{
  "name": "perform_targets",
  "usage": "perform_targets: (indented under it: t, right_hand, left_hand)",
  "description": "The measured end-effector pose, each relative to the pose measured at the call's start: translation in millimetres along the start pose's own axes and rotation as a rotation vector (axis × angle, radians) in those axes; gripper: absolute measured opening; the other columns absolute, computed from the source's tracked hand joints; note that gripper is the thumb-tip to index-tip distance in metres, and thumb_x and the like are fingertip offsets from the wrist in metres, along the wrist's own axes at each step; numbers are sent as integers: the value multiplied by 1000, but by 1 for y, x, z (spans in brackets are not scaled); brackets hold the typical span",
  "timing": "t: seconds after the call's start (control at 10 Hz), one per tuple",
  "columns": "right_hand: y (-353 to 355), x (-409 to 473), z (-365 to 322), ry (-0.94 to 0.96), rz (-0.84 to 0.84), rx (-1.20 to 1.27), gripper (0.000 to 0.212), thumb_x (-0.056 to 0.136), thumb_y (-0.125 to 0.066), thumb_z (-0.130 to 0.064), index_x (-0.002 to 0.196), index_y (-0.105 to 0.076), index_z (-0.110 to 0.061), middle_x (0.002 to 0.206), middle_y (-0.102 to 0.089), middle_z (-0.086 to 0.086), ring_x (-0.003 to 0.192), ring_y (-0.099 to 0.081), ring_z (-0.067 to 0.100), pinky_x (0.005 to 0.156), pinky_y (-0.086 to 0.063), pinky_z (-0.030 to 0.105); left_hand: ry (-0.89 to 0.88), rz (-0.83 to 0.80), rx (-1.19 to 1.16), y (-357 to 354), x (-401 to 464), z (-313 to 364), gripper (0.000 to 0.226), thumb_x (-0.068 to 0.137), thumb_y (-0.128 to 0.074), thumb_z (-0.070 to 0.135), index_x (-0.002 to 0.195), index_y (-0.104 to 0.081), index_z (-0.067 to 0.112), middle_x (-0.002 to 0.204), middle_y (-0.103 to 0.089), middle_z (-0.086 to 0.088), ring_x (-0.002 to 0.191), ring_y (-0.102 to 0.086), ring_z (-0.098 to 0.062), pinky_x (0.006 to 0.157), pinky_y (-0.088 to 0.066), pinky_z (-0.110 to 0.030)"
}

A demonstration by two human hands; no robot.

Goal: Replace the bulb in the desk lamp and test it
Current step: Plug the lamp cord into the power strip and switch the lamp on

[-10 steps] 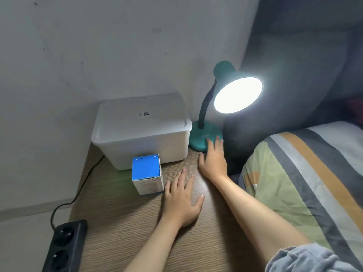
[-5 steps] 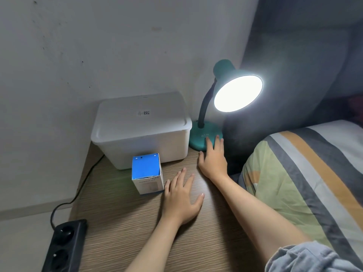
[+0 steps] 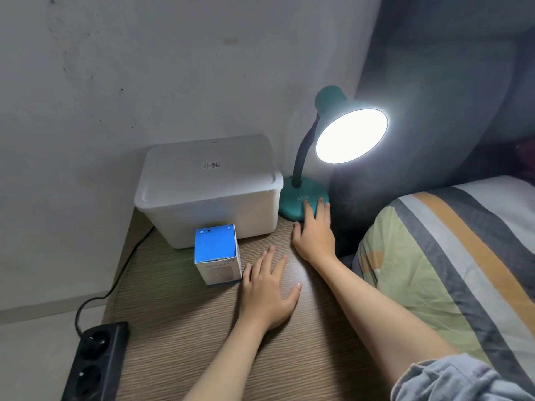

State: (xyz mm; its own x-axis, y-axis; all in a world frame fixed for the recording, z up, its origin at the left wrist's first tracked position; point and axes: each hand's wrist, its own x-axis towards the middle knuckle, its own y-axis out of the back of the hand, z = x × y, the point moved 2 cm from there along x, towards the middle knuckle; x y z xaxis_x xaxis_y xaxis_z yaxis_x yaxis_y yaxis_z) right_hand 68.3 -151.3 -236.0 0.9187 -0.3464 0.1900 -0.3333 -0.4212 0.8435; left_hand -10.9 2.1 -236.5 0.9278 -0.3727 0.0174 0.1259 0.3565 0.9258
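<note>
A teal desk lamp [image 3: 298, 198] stands at the back right of the wooden table [image 3: 179, 328]. Its shade [image 3: 351, 136] faces me and glows bright white, so the bulb inside is lost in the glare. My right hand [image 3: 314, 231] lies flat with its fingertips on the front of the lamp's round base. My left hand [image 3: 267, 287] rests palm down on the table, fingers spread, holding nothing. A small blue-topped bulb box [image 3: 217, 254] stands upright just left of my left hand, a little apart from it.
A white lidded plastic bin [image 3: 208, 186] sits against the wall, left of the lamp. A black power strip [image 3: 95, 363] lies at the table's front left corner, its cable running back along the wall. A striped pillow [image 3: 451, 270] lies to the right.
</note>
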Motion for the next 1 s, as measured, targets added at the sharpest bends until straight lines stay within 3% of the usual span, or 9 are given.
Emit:
perform_targets:
  t: [0.5, 0.7, 1.0]
  right_hand:
    - [0, 0, -2, 3, 1, -12, 60, 91, -47, -25, 147, -26, -16, 157, -14, 17, 147, -2, 34, 100, -44, 48]
    - [-3, 2, 0, -8, -37, -49, 62, 90, -45, -27, 148, -24, -17, 157, -10, 19, 146, -3, 38, 112, -30, 51]
    - [-2, 0, -2, -15, -38, -8, 64, 91, -44, -25, 150, -19, -17, 158, -7, 19, 147, -1, 36, 112, -31, 51]
  left_hand:
    - [2, -2, 5, 0, 0, 0, 67, 85, -36, 60, 144, -21, 33, 158, -6, 4, 144, -7, -15, 116, -2, -41]
    - [-35, 16, -24, 0, -3, -1, 64, 85, -35, 60, 142, -25, 31, 158, -10, 3, 143, -11, -17, 116, -6, -43]
    - [-50, 40, -26, -4, -1, -3, 64, 84, -35, 60, 140, -29, 30, 157, -12, 3, 144, -10, -16, 115, -10, -44]
